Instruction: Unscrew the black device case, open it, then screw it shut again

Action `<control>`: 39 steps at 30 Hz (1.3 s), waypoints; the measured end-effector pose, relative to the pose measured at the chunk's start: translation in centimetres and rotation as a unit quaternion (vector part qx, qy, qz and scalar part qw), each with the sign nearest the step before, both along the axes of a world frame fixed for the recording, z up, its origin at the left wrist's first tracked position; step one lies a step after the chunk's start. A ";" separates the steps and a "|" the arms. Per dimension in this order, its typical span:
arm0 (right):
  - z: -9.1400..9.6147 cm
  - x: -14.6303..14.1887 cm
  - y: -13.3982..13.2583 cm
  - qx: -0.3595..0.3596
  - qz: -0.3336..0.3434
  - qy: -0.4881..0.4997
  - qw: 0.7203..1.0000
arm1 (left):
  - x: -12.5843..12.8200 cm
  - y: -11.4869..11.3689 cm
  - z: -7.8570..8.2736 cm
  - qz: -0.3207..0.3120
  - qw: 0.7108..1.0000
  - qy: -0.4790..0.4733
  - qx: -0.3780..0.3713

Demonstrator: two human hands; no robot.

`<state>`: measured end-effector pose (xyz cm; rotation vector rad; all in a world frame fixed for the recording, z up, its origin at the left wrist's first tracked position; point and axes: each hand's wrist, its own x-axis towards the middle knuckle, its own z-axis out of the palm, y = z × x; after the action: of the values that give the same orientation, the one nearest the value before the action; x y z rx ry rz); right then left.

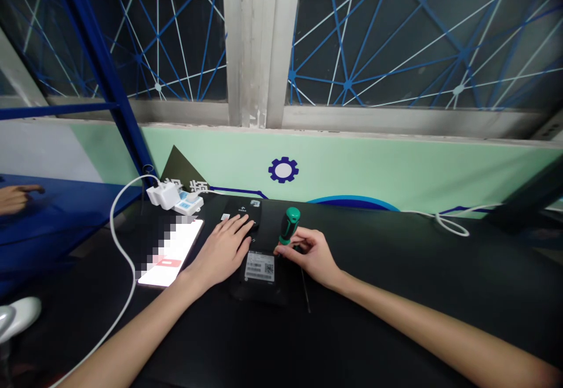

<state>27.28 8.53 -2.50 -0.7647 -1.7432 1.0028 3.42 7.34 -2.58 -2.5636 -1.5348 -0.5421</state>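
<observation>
A flat black device (259,279) with a white label lies on the dark table (396,271) in front of me. My left hand (224,247) rests flat on its far left part, fingers stretched out. My right hand (308,253) is closed round a screwdriver with a green and black handle (289,225), held upright with its tip down at the device's right edge. A second black box (243,209) sits just behind the device, at my left fingertips.
A lit phone (169,253) lies left of the device. A white charger and power strip (173,196) with a white cable (121,247) stand behind it. Another white cable (453,224) loops at the right. Another person's hand (15,197) shows at the far left. A thin dark rod (305,288) lies beside my right wrist.
</observation>
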 end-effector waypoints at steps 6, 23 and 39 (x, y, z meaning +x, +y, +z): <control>0.1 0.1 -0.1 0.014 0.003 -0.022 1.000 | 0.1 -0.2 0.3 0.010 1.000 -0.010 0.017; 0.1 0.0 -0.3 0.014 0.013 0.007 1.000 | 0.4 -0.6 0.8 0.008 1.000 -0.003 0.019; 0.2 0.0 -0.4 0.025 0.020 -0.001 1.000 | 0.2 -0.6 0.5 0.012 1.000 -0.005 0.021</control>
<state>27.29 8.17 -2.32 -0.7021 -1.7838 0.9826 3.65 6.77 -2.08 -2.5123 -1.5390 -0.5794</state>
